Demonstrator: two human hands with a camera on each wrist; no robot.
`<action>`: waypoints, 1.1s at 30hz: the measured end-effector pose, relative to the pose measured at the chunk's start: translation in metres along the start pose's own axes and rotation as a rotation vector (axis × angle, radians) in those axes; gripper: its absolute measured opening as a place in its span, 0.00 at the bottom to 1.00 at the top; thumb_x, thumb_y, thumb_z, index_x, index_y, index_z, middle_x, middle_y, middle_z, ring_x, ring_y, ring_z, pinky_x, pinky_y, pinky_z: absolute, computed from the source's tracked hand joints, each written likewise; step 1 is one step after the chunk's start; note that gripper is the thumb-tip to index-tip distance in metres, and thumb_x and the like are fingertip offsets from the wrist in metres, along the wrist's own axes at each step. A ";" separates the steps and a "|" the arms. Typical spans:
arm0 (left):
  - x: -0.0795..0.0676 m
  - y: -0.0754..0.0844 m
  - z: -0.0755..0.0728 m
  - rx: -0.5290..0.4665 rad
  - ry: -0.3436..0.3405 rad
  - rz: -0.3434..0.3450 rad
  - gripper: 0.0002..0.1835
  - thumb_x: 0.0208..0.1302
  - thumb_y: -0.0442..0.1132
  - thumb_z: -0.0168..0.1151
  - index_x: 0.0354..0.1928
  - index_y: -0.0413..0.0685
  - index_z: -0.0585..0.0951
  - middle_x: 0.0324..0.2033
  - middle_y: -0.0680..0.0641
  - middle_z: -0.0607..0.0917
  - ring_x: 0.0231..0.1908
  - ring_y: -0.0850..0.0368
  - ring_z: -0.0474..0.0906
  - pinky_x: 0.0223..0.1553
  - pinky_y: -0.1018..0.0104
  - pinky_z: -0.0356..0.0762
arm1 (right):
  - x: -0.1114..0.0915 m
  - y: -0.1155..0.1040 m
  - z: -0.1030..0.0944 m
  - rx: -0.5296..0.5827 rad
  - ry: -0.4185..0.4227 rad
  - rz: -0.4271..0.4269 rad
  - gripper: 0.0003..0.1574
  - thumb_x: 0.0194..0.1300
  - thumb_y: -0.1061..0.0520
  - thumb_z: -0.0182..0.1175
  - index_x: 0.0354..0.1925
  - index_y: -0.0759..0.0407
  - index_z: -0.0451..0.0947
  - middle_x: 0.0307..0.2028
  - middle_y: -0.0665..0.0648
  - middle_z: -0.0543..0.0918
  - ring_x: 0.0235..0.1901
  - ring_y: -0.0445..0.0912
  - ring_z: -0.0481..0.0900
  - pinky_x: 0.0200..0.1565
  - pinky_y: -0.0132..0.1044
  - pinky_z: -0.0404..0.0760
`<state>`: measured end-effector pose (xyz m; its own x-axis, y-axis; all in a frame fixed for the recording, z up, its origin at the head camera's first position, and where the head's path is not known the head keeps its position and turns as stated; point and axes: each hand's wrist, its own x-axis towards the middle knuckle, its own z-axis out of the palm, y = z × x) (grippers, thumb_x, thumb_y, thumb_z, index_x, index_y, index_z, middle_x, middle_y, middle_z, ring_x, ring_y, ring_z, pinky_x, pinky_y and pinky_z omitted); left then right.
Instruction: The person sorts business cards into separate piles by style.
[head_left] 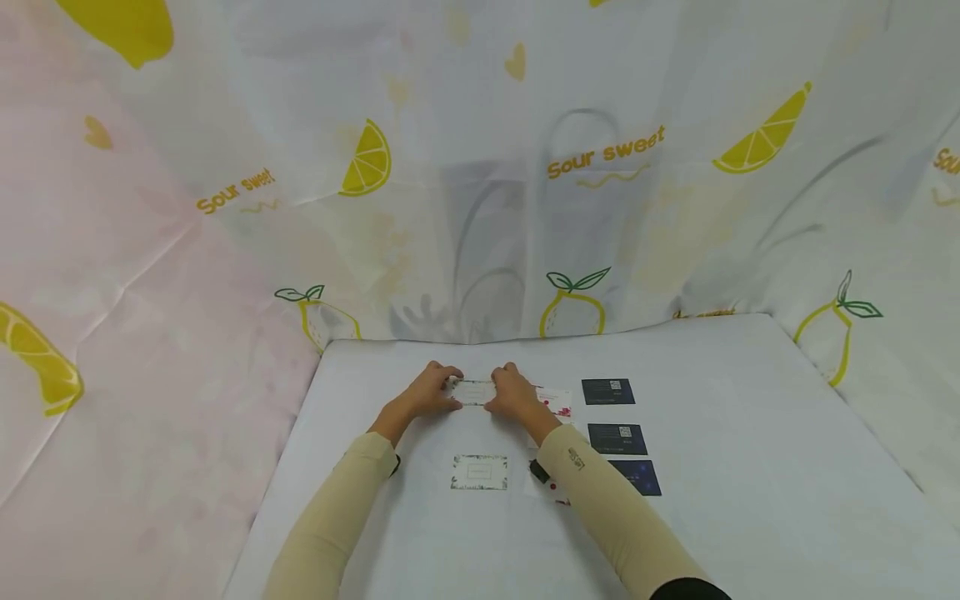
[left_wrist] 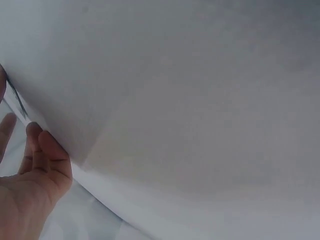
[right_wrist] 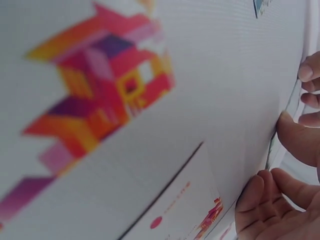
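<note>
Near the back of the white table, a white card with a leafy printed border (head_left: 472,393) is held between both hands. My left hand (head_left: 429,393) pinches its left end, fingers at the far corner and thumb at the near one. At the right end my right hand (head_left: 516,395) grips in the same way and covers that edge. A white card with red print (head_left: 557,403) lies just right of the right hand, partly hidden by it; its colourful corner shows in the right wrist view. A second leaf-bordered card (head_left: 479,472) lies closer to me, below the held one.
Farther right lie dark cards in a column: a back one (head_left: 608,392), a middle one (head_left: 617,439) and a blue-patterned one (head_left: 645,477) partly under the right sleeve (head_left: 607,500). Another red-printed white card (head_left: 555,492) shows beneath that forearm. A lemon-printed cloth (head_left: 480,208) hangs behind the table.
</note>
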<state>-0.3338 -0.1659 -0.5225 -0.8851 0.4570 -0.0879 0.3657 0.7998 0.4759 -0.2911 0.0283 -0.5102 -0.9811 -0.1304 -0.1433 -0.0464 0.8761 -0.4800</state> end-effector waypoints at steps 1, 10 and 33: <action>0.000 0.000 0.000 0.002 -0.002 0.003 0.30 0.45 0.46 0.73 0.53 0.52 0.76 0.40 0.47 0.71 0.38 0.57 0.67 0.41 0.64 0.68 | 0.000 0.000 0.000 -0.009 0.002 -0.003 0.35 0.50 0.49 0.69 0.54 0.60 0.71 0.48 0.58 0.70 0.41 0.49 0.72 0.50 0.46 0.73; -0.007 0.000 -0.005 -0.007 -0.005 0.002 0.32 0.49 0.53 0.69 0.56 0.50 0.74 0.42 0.45 0.74 0.41 0.55 0.71 0.46 0.59 0.71 | 0.000 0.005 -0.002 -0.030 -0.037 -0.019 0.49 0.44 0.44 0.72 0.61 0.61 0.66 0.55 0.60 0.70 0.54 0.52 0.72 0.58 0.45 0.69; -0.046 0.023 -0.016 -0.086 -0.047 0.138 0.42 0.44 0.60 0.69 0.61 0.51 0.68 0.55 0.45 0.72 0.44 0.53 0.73 0.43 0.60 0.72 | -0.032 0.015 -0.026 0.165 -0.102 -0.115 0.50 0.43 0.46 0.73 0.63 0.54 0.63 0.56 0.60 0.71 0.55 0.52 0.70 0.56 0.48 0.69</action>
<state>-0.2894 -0.1744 -0.4937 -0.8129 0.5796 -0.0566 0.4551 0.6930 0.5591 -0.2649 0.0575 -0.4900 -0.9466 -0.2786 -0.1622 -0.1170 0.7657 -0.6324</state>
